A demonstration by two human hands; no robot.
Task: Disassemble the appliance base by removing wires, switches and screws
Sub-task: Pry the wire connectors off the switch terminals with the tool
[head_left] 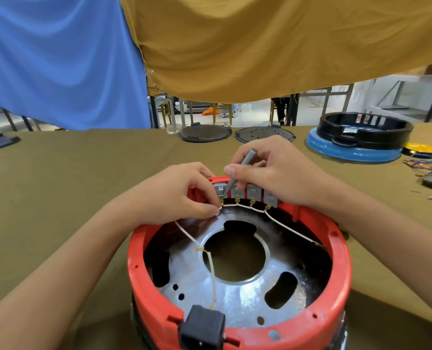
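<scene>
A round red appliance base (pixel 336 269) lies upside down on the table in front of me, its silver metal plate (pixel 237 296) exposed. A row of grey switches (pixel 254 194) lines its far wall, linked by a white wire (pixel 242 204) with brass terminals. My left hand (pixel 174 193) pinches the wire's terminal at the leftmost switch. My right hand (pixel 268 170) grips a grey metal tool (pixel 241 168), its tip pointing down at that same switch. A black power socket (pixel 203 327) sits in the near wall, joined to another white wire (pixel 210 263).
At the far edge of the olive table lie two dark round lids (pixel 205 133) (pixel 264 134). A black ring on a blue base (pixel 359 140) stands far right, with a yellow disc (pixel 423 149) and a pile of loose coloured wires (pixel 429 168) beside it. Blue and mustard cloths hang behind.
</scene>
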